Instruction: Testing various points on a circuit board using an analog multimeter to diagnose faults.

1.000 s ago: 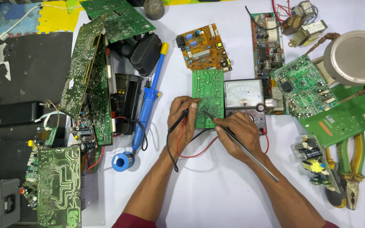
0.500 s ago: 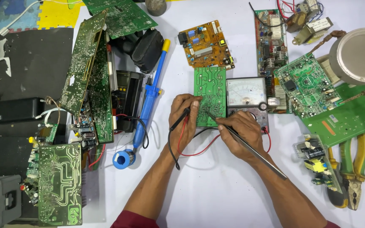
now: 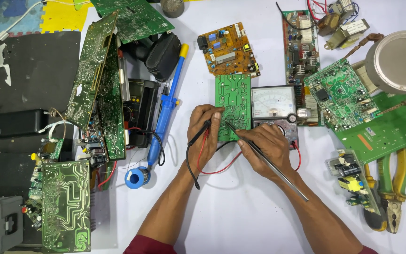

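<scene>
A small green circuit board [image 3: 233, 101] lies solder side up on the white table, next to an analog multimeter [image 3: 274, 108]. My left hand [image 3: 203, 129] rests on the board's left edge and pinches a black test probe [image 3: 199, 133] with red and black leads trailing below. My right hand [image 3: 264, 148] holds a long thin metal tool [image 3: 278, 171] like a pen, its tip touching the lower part of the board.
An orange board [image 3: 228, 49] lies behind the green one. A blue desoldering pump [image 3: 165, 108] and solder spool [image 3: 136, 177] sit left. More green boards stack at left [image 3: 97, 89] and right [image 3: 341, 94]. Pliers [image 3: 393, 188] and a round metal pan [image 3: 398, 61] are far right.
Both hands stay on the small board; the view shifted slightly. The right hand's tool tip has moved only a little on the board.
</scene>
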